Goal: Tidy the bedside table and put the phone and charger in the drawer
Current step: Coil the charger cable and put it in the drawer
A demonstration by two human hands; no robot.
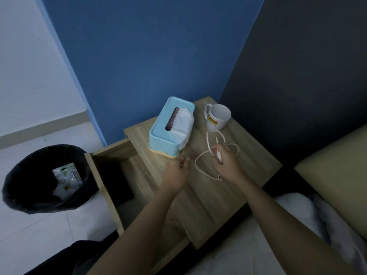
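A white charger cable (200, 157) lies in loose loops on the wooden bedside table (254, 155). My right hand (226, 161) is closed on a bunch of the cable just above the tabletop, and one plug end (220, 177) dangles below my wrist. My left hand (176, 169) hovers beside it to the left, fingers curled, with nothing visibly in it. The drawer (111, 155) stands pulled out to the left, and a dark flat object that may be the phone (121, 181) lies inside it.
A light blue tissue box (170, 128) stands at the back of the table, with a white mug (217, 117) to its right. A black-lined waste bin (45, 179) holding wrappers sits on the floor at left. A bed with white bedding (297, 211) borders the right.
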